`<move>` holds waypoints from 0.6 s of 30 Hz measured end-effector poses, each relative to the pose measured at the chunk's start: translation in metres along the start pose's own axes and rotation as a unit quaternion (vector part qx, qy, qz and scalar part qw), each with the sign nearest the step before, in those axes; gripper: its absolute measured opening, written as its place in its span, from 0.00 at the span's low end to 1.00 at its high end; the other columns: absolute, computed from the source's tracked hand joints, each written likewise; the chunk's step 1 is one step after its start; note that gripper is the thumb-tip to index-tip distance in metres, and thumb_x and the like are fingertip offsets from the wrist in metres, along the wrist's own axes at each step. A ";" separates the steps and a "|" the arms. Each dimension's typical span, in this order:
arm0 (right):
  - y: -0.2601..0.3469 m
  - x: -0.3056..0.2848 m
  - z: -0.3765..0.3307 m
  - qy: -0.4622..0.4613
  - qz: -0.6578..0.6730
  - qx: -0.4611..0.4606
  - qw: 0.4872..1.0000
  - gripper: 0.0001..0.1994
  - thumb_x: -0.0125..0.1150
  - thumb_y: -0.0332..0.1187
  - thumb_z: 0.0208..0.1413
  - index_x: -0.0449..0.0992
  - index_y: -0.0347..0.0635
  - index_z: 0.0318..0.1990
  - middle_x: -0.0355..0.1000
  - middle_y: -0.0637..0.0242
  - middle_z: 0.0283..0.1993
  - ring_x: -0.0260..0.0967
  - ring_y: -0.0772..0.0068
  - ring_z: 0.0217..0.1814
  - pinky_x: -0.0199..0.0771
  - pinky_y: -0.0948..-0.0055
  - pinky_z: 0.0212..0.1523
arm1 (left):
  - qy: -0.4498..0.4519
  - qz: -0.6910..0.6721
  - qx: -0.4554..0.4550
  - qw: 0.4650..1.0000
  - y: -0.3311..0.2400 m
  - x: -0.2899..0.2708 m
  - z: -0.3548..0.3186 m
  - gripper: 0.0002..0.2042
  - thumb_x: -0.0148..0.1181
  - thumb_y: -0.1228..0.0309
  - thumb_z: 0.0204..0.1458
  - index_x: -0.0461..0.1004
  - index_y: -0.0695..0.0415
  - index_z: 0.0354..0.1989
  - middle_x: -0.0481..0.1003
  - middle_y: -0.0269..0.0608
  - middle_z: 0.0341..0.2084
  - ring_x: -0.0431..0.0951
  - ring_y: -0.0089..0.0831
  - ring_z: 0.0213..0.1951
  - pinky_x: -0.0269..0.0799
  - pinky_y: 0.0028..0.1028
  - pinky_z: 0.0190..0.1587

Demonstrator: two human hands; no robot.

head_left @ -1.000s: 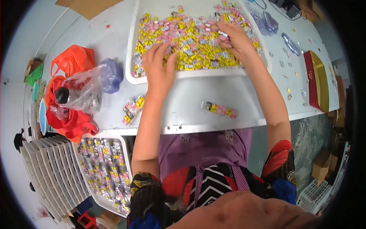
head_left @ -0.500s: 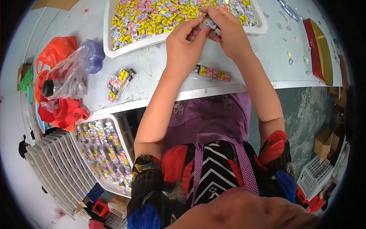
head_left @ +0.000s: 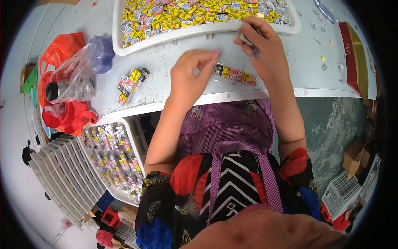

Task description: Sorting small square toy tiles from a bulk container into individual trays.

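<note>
My left hand (head_left: 187, 76) is over the table near its front edge, thumb and forefinger pinched on a small pink piece (head_left: 216, 54). Farther right, my right hand (head_left: 267, 50) is closed around a small dark-and-white pack (head_left: 248, 40), mostly hidden by the fingers. Between and below the hands lies a row of small wrapped blocks (head_left: 235, 75) in yellow, pink and black, on clear plastic. A second pack of wrapped blocks (head_left: 132, 86) rests to the left. Beyond both hands stands a white tray (head_left: 174, 36) full of loose yellow, pink and white blocks.
At the left are red bags (head_left: 66, 47), a purple container (head_left: 101, 54) and a dark-capped bottle (head_left: 53, 91). A red-and-gold box (head_left: 352, 60) is at the right. Below the table's left side, another tray (head_left: 134, 151) holds many packs, beside stacked white trays (head_left: 66, 174).
My hands have drawn apart and come back from the big tray. The left moved nearer, pinching the pink piece; the right moved right with the pack. The view shifted slightly.
</note>
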State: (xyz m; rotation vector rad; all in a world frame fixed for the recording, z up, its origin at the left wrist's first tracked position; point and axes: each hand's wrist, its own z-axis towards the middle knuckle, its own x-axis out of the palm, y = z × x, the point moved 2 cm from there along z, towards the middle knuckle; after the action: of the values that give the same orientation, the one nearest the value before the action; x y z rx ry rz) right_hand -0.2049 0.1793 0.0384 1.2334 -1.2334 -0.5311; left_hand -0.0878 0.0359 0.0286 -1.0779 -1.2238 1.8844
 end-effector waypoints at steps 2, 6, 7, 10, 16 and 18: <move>0.001 -0.005 -0.014 0.003 -0.006 0.006 1.000 0.10 0.59 0.29 0.58 0.72 0.36 0.46 0.71 0.65 0.36 0.70 0.76 0.32 0.59 0.83 0.25 | 0.026 0.066 0.031 0.997 0.014 -0.002 -0.010 0.07 0.65 0.78 0.46 0.79 0.59 0.36 0.77 0.40 0.30 0.75 0.27 0.31 0.72 0.23 0.36; -0.009 -0.022 -0.039 -0.038 -0.131 0.018 0.991 0.09 0.58 0.27 0.58 0.73 0.37 0.45 0.71 0.68 0.32 0.65 0.82 0.26 0.58 0.85 0.23 | 0.030 0.166 0.127 0.977 0.025 -0.001 -0.025 0.08 0.65 0.79 0.44 0.79 0.59 0.34 0.77 0.43 0.32 0.75 0.40 0.35 0.73 0.33 0.39; -0.014 -0.026 -0.044 -0.047 -0.181 0.021 0.982 0.09 0.58 0.27 0.58 0.73 0.37 0.45 0.70 0.69 0.30 0.63 0.84 0.24 0.59 0.85 0.22 | 0.028 0.187 0.139 0.972 0.024 0.001 -0.027 0.09 0.65 0.80 0.43 0.78 0.59 0.35 0.77 0.43 0.32 0.75 0.41 0.35 0.73 0.33 0.38; -0.030 -0.037 -0.053 -0.074 -0.223 -0.027 0.972 0.08 0.59 0.26 0.57 0.73 0.38 0.44 0.69 0.72 0.26 0.59 0.87 0.21 0.59 0.85 0.22 | 0.033 0.221 0.170 0.960 0.021 0.005 -0.028 0.10 0.64 0.81 0.42 0.78 0.61 0.35 0.76 0.44 0.32 0.74 0.41 0.35 0.73 0.34 0.38; -0.049 -0.046 -0.055 -0.064 -0.188 -0.049 0.979 0.08 0.61 0.26 0.56 0.73 0.38 0.43 0.67 0.73 0.26 0.58 0.87 0.21 0.63 0.83 0.25 | 0.066 0.297 0.205 0.930 0.010 0.010 -0.029 0.11 0.59 0.82 0.41 0.76 0.64 0.35 0.73 0.44 0.32 0.71 0.40 0.34 0.71 0.33 0.38; -0.050 -0.047 -0.056 -0.058 -0.185 -0.050 0.980 0.08 0.61 0.26 0.57 0.73 0.38 0.43 0.66 0.74 0.26 0.58 0.87 0.21 0.63 0.83 0.26 | 0.066 0.311 0.205 0.926 0.010 0.013 -0.028 0.11 0.58 0.82 0.41 0.76 0.65 0.36 0.72 0.44 0.32 0.70 0.40 0.34 0.70 0.33 0.38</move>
State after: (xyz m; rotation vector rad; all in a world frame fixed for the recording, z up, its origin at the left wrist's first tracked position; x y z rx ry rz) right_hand -0.1554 0.2258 -0.0172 1.3692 -1.0604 -0.9378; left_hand -0.0694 0.0546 0.0087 -1.4232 -0.3803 2.3393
